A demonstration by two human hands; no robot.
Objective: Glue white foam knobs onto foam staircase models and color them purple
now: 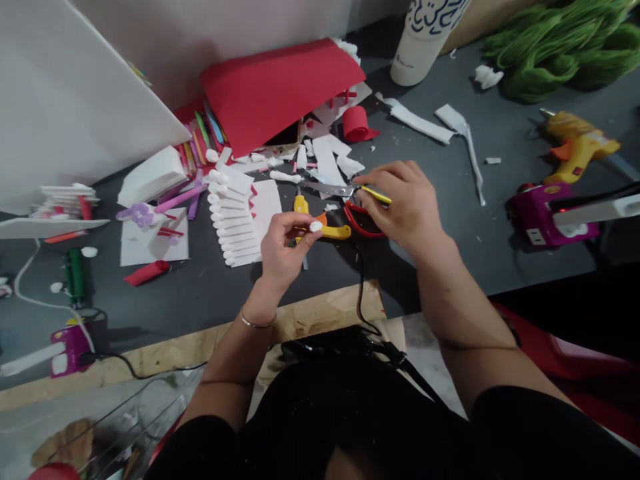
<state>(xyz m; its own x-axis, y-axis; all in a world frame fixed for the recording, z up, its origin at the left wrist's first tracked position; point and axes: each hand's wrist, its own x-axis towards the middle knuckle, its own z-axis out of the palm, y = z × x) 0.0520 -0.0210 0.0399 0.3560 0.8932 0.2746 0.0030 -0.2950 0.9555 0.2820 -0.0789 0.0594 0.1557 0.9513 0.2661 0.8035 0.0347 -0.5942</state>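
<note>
My left hand [286, 248] pinches a small white piece [316, 227], which looks like rolled or crumpled paper. To its right, the fingers of my right hand [400, 200] are closed around the yellow-edged handle of a pair of scissors [343, 191]. The blades point left over the paper scraps, and a red handle loop hangs below the hand. A yellow hot glue gun [336, 231] lies under and behind my left hand, partly hidden by it. Left of that hand, several white paper rolls with rounded tips [233, 230] lie in a row on white paper.
Red foam sheet [285, 87] covers part of the scrap pile at the back. A white patterned tumbler [415, 53] stands behind, with green yarn [565, 50] to its right. Another yellow glue gun [575, 143] rests by a purple power block [553, 213]. Paper strips [420, 123] lie nearby.
</note>
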